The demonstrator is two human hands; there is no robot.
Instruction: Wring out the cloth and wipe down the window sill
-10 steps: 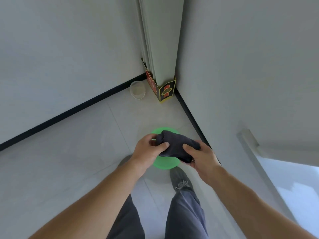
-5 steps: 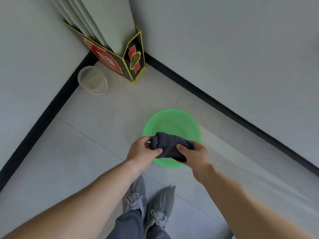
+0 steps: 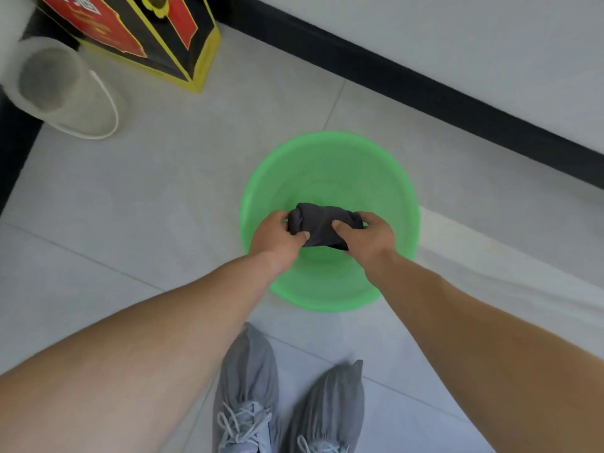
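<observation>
Both hands clamp the dark grey cloth (image 3: 322, 223): the left hand (image 3: 277, 238) grips one end with its thumb pressed across the front, and the right hand (image 3: 371, 237) grips the other end the same way. The cloth is bunched into a short, thick roll between them. It hangs above the middle of a green basin (image 3: 327, 165) that sits on the pale tiled floor (image 3: 163, 197). Apart from the green wall and bottom, nothing can be made out inside the basin, and I cannot tell whether it holds water.

A clear plastic tub (image 3: 62, 89) stands at the far left, beside a black, red and yellow box (image 3: 140, 34) in the corner. The tub's inside looks cloudy, and I cannot tell what it holds. The top of the box is cut off by the frame edge. A black skirting board (image 3: 425, 93) runs along the wall behind the basin. Two grey shoes (image 3: 248, 380) stand just in front of the basin.

Compared with half a second ago, the grip is unchanged, but the view has tipped lower and closer. The hands now sit over the basin's centre rather than its near rim, and the pale panels standing in the box have passed out of frame.
</observation>
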